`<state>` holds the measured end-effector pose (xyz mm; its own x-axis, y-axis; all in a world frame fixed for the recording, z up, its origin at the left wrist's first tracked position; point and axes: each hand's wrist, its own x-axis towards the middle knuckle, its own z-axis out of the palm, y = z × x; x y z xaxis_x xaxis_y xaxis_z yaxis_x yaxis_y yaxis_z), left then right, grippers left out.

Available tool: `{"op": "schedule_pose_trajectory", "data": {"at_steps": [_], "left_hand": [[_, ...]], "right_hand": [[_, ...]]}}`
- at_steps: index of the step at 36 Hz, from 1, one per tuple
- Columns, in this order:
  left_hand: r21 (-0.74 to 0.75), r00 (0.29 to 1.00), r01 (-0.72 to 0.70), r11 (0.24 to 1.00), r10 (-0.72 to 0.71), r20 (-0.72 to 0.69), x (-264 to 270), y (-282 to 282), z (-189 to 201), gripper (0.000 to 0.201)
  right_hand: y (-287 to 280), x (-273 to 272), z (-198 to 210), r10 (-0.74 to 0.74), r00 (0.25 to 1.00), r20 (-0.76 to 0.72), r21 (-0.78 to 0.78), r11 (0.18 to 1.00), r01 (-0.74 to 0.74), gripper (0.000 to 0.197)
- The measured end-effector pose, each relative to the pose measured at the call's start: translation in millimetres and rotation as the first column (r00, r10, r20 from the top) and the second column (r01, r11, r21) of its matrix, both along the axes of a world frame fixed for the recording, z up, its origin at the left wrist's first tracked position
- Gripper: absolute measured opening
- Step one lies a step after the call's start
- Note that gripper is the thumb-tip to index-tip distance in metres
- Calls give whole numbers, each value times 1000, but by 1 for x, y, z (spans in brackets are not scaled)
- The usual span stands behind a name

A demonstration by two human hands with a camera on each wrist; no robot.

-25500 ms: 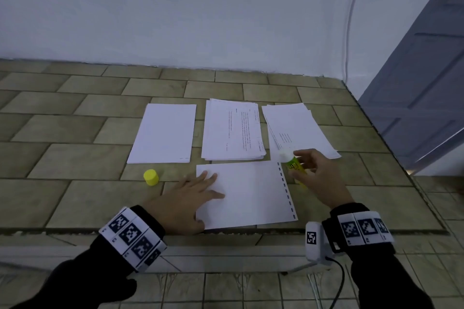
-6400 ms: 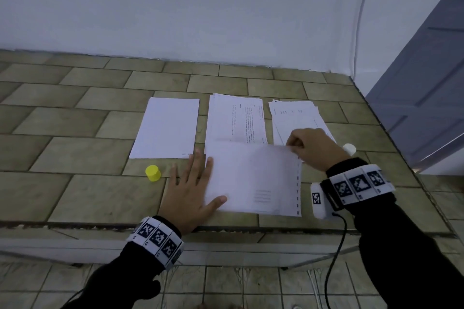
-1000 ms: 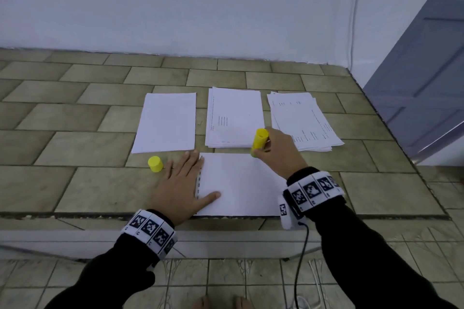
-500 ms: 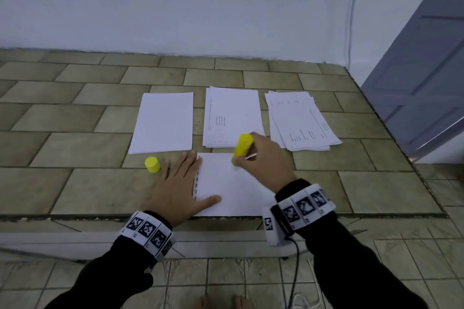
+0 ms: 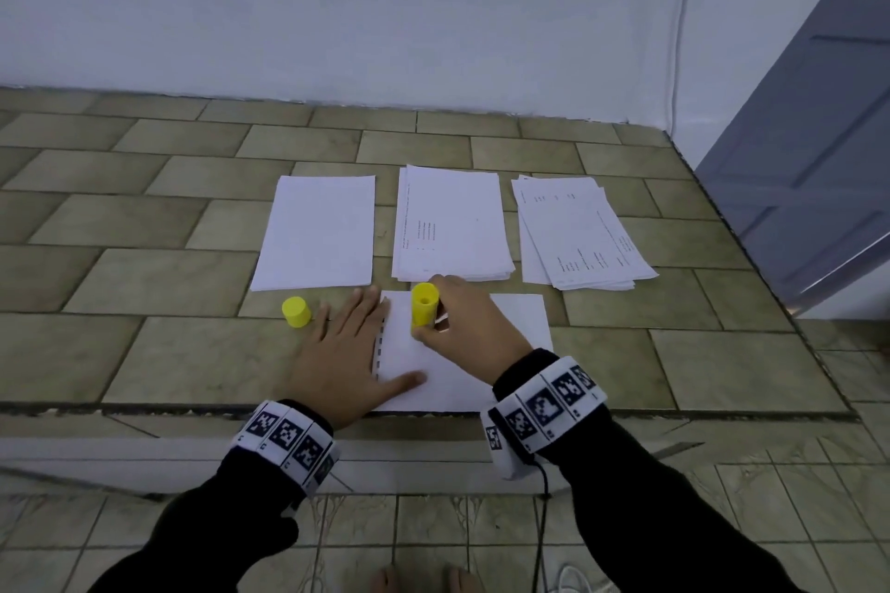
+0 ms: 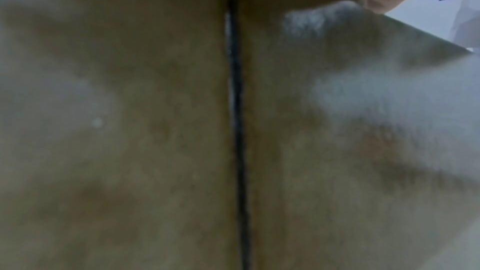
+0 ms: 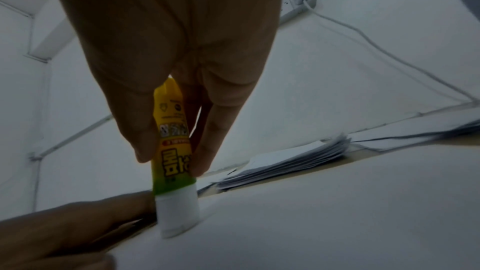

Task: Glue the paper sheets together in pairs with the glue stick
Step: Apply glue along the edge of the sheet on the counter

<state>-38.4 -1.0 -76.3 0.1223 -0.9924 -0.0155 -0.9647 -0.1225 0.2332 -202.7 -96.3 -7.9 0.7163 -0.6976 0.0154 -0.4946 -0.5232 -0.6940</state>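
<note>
Nearest the counter (image 5: 722,371) edge, a single white sheet (image 5: 510,327) with a punched left margin is pinned flat by the left hand (image 5: 342,361), whose fingers are spread straight beside the margin while the thumb lies on the paper. Over the sheet's far left part, the glue stick (image 5: 424,311) is gripped upright by the curled fingers and thumb of the right hand (image 5: 474,332), the wrist raised; in the right wrist view its white tip is seen pressed onto the paper close to the left hand's fingers. Glue is judged to be in the course of being spread on this sheet, so a partner sheet is yet to be laid on it. Just left of the left hand the yellow cap (image 5: 296,312) stands on the counter, off the stick. Farther back three lots of paper are laid side by side: a blank pile (image 5: 318,236) on the left, likely pairs already joined, a printed stack (image 5: 455,226) in the middle and a fanned printed stack (image 5: 582,231) on the right, so many sheets appear to be left.
</note>
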Motion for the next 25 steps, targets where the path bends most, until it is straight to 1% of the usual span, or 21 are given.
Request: {"op": "schedule_pose_trajectory", "data": {"at_steps": [3,7,13,15,18,21,23,25], "left_hand": [[0,1000,-3,1000,3,13,0,1,0,117],[-13,1000,5,1000,-5,7,1,1,-1,116],[-29,1000,12,1000,-12,-13,1,1,-3,117],[-40,1000,16,999,-17,-21,2,1,-4,113],[-61,998,33,998,-36,-53,4,2,-6,98],[-94,997,33,995,-39,-63,4,2,-7,81],[-102,998,33,994,-38,-43,4,1,-8,74],[-102,999,35,994,-38,-28,4,1,-9,73]], "right_hand": [[-9,-26,-1,-43,998,47,38,998,41,13],[-17,-68,3,-146,980,135,44,989,141,11],[-31,-118,2,-230,967,111,15,973,230,12],[-32,-126,1,-238,964,121,6,971,239,15],[-31,-126,0,-245,962,122,-23,968,250,14],[-19,-111,3,-198,967,162,-21,979,204,11],[-8,-93,4,-128,973,190,0,991,131,9],[1,-74,3,-39,979,198,50,998,29,10]]}}
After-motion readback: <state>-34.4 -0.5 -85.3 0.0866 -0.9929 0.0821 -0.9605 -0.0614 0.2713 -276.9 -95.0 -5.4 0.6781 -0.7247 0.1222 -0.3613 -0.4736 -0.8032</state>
